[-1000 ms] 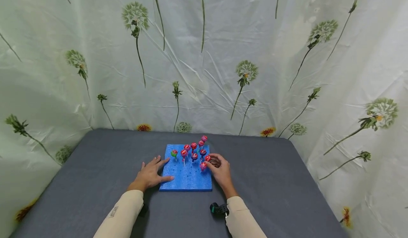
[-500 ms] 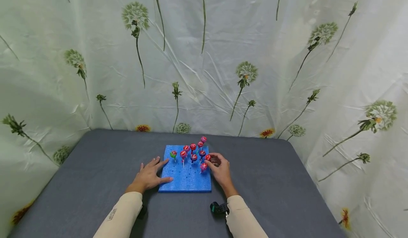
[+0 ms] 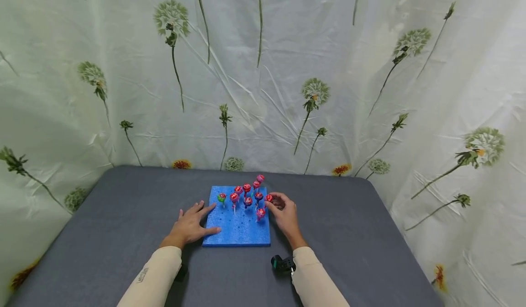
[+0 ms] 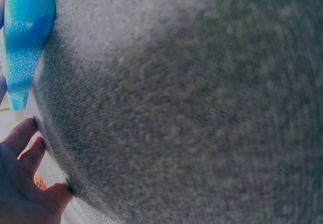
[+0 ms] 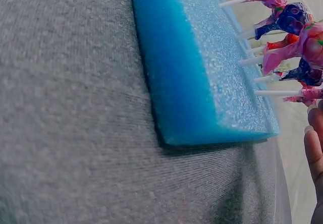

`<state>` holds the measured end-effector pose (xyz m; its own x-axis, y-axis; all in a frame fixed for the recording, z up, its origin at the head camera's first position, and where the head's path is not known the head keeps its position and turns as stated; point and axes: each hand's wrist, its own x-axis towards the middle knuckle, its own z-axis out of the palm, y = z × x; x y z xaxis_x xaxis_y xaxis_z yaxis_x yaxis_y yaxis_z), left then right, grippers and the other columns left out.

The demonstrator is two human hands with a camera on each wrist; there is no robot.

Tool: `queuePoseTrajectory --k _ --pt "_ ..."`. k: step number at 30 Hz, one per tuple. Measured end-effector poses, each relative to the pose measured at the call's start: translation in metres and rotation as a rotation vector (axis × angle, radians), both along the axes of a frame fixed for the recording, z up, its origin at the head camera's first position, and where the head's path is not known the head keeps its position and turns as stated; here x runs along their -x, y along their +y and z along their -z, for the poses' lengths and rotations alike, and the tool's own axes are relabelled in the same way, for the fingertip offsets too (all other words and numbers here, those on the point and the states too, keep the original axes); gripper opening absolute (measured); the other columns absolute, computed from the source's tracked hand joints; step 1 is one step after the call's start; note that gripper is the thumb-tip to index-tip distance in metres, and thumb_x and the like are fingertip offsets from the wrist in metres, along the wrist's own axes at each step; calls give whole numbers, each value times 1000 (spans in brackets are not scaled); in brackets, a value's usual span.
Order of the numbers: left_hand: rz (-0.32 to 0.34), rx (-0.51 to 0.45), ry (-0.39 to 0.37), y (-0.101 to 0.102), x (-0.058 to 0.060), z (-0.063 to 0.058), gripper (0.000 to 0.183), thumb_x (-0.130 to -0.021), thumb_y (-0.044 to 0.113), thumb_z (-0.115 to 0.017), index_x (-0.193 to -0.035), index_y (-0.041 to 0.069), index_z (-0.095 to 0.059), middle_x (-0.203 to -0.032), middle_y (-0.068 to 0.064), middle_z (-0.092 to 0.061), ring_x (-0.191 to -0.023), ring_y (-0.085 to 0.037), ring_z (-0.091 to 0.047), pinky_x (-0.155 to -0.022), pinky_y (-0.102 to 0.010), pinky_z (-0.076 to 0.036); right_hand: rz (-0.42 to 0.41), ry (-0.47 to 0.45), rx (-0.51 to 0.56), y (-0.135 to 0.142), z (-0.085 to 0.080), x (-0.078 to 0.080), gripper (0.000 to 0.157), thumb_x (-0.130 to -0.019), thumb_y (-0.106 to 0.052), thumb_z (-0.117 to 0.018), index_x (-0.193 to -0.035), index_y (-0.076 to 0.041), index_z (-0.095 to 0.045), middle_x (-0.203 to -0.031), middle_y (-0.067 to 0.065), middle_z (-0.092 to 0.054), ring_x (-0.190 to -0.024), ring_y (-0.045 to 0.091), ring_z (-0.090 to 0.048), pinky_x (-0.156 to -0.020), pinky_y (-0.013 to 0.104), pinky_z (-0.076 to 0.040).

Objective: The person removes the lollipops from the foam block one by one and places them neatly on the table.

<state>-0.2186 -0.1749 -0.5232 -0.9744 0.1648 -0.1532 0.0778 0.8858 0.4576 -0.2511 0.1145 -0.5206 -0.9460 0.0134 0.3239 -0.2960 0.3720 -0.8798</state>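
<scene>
A blue foam board (image 3: 236, 236) with small holes lies on the table, several wrapped lollipops standing in its far and right parts. My left hand (image 3: 189, 226) rests at the board's left side with fingers spread, thumb and index fingertip on the foam. At the right edge my right hand (image 3: 284, 213) pinches a red-wrapped lollipop (image 3: 269, 198) by its head. In the right wrist view its white stick (image 5: 277, 93) reaches toward the foam, beside my fingers (image 5: 314, 148). A pink lollipop (image 3: 260, 213) stands just left of this hand, and a green-and-red one (image 3: 221, 198) at the board's far left.
The dark grey table (image 3: 135, 215) spreads out around the board. Behind it hangs a pale curtain (image 3: 263, 92) printed with dandelions. A black strap with a small device (image 3: 281, 263) is at my right wrist.
My right hand and the red lollipop have risen slightly and shifted a little right relative to the board. The left hand keeps its place on the board; the view has shifted a little.
</scene>
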Motion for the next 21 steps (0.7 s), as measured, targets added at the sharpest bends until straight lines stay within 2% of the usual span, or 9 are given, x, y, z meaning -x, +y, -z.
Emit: queuePoseTrajectory --k 8,16,21 --pt "1 7 -7 0 0 -4 92 -77 69 -64 -149 17 -39 -152 -27 -28 -140 -47 -22 -108 -70 -6 -2 -13 8 2 -2 8 26 -88 -15 -72 -108 -1 -67 -99 12 -68 -83 21 -63 -74 24 -53" --pt "-3 19 -15 0 1 -4 91 -77 68 -64 -148 17 -40 -152 -27 -28 -140 -47 -22 -108 -70 -6 -26 -64 5 8 -8 16 26 -88 -19 -72 -108 -2 -70 -92 10 -67 -79 17 -59 -65 22 -49" --pt "4 19 -10 0 1 -4 92 -76 69 -63 -148 17 -40 -152 -27 -28 -140 -48 -22 -108 -70 -7 -29 -77 20 13 -8 18 25 -87 -13 -72 -109 1 -69 -95 14 -69 -79 18 -60 -64 19 -47"
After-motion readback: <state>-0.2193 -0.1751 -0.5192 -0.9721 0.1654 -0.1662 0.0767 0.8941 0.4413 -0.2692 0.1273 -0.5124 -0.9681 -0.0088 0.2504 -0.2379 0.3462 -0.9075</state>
